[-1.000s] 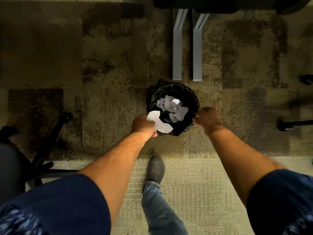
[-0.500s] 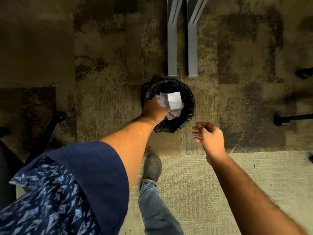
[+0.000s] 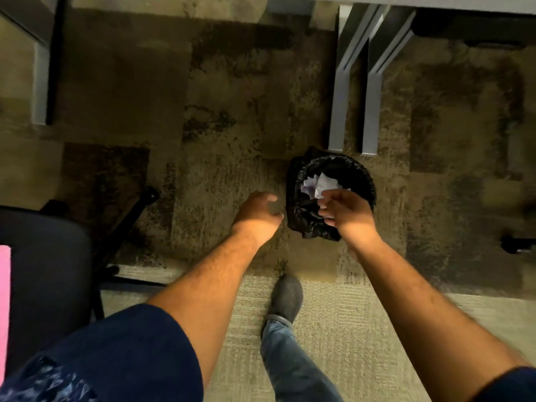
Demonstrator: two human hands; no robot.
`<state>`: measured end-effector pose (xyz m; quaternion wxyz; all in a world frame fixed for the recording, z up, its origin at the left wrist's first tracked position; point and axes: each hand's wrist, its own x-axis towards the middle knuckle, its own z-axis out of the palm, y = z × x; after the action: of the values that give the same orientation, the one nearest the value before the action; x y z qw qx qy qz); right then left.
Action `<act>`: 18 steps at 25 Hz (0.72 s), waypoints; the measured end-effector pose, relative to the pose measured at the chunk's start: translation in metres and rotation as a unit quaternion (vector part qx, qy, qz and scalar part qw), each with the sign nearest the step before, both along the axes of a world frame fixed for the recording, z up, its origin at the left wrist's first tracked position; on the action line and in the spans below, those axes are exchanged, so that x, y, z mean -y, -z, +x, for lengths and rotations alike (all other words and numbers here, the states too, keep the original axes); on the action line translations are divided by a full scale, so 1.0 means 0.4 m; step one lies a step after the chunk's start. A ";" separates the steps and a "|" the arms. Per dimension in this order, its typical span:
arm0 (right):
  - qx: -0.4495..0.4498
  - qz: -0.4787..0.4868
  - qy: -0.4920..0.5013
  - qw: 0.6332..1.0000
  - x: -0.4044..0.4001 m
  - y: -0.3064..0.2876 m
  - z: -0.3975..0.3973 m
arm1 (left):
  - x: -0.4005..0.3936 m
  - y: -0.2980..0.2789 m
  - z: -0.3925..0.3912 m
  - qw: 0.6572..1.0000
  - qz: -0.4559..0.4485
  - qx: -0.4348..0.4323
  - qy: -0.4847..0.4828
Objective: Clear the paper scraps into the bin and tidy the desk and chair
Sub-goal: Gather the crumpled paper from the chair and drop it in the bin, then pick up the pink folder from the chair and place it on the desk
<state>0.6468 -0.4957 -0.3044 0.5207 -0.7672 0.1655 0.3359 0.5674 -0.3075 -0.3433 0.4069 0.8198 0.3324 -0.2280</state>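
Over bin, R hand pinched paper scrap w/ fingertips. L hand beside bin, loosely curled, empty. Crumpled scraps inside.

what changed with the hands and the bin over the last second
The left hand let go of its paper scrap into the bin and drew back to the left, empty. The right hand moved over the bin, its fingers at the crumpled paper. The bin stayed by the desk legs.

Dk navy short sleeves, pale print nr shoulder. Forearms bare. Blue jeans, 1 dk grey shoe.
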 end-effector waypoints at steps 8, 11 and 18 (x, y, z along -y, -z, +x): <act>0.041 0.006 -0.092 0.995 -0.277 -0.064 -0.096 | -0.185 -0.129 -0.180 0.993 0.069 0.046 -0.081; 0.061 0.020 -0.118 0.991 -0.375 -0.105 -0.162 | -0.261 -0.186 -0.276 0.987 0.087 0.077 -0.108; 0.060 0.056 -0.166 0.983 -0.621 -0.175 -0.368 | -0.472 -0.267 -0.528 0.964 0.112 0.117 -0.212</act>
<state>0.4997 -0.2473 -0.2344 0.5088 -0.7724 -0.0150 0.3799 0.3561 -0.1188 -0.2364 0.3873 0.7920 0.4719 0.0002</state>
